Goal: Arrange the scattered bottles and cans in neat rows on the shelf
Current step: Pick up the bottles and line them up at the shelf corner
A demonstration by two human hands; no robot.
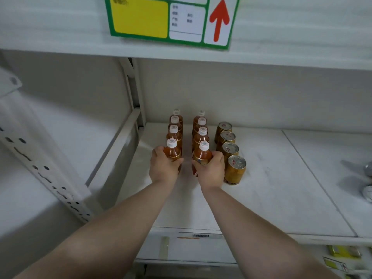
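Note:
On the white shelf (271, 178) stand two rows of amber bottles with white caps, running front to back, and to their right a row of several gold cans (235, 170). My left hand (164, 168) grips the front bottle of the left row (172, 151). My right hand (210, 170) grips the front bottle of the right row (203, 153). Both bottles stand upright on the shelf. The front gold can is just right of my right hand, not touching it that I can tell.
A shelf above carries a green-framed sign with a yellow panel and a red arrow (219, 19). A perforated metal upright (50, 174) slants at the left. Some silvery objects (367, 184) lie at the far right of the shelf. The shelf's front edge bears a barcode label (201, 236).

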